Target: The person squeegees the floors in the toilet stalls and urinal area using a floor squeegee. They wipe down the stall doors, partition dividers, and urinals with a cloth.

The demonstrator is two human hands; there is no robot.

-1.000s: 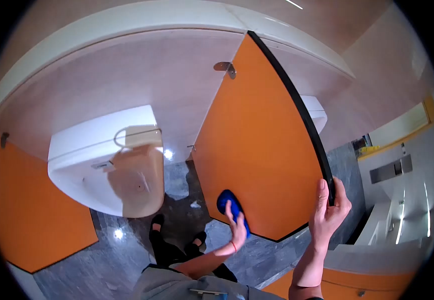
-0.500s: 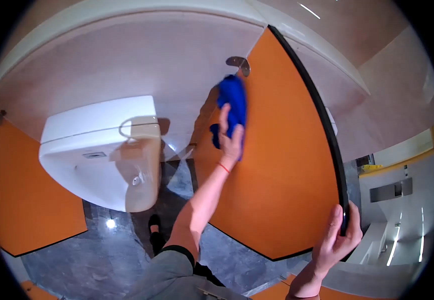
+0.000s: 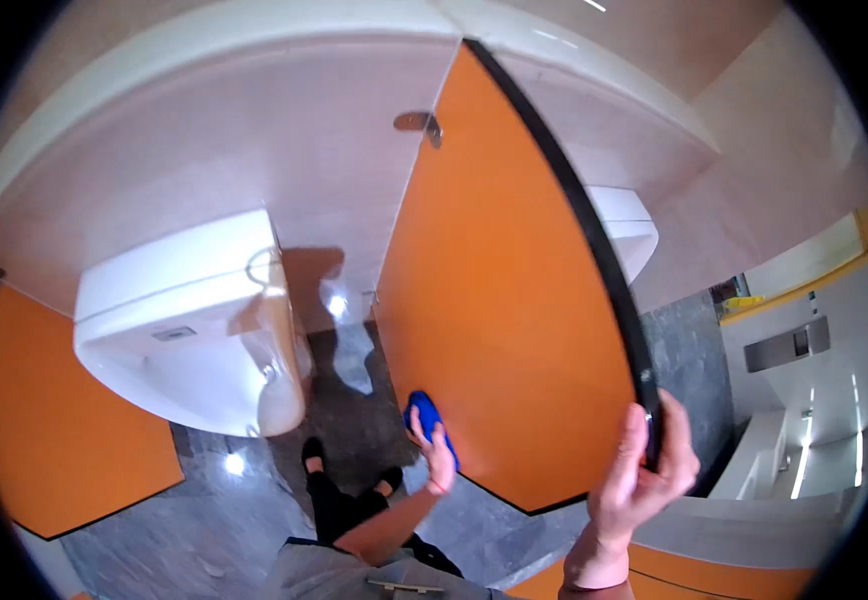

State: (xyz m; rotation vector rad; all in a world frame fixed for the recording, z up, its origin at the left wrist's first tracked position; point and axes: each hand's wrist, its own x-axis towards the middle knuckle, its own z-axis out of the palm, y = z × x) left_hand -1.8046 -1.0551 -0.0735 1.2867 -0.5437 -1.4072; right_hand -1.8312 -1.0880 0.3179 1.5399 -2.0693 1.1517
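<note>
One cloth (image 3: 424,406) is against the panel (image 3: 514,300), low down on it, held under the left hand (image 3: 438,457); the right hand (image 3: 644,470) grips the panel's black edge (image 3: 616,285). The step looks like wiping; the next move would call for even pressure.

The left hand (image 3: 439,463) covers one part of the blue cloth (image 3: 422,404), so the full shape of the cloth cannot be told. The second urinal (image 3: 628,222) is partly hidden behind the orange partition (image 3: 504,300). The right forearm (image 3: 597,568) is cut by the lower edge. A yellow object (image 3: 746,301) is too small to identify.
</note>
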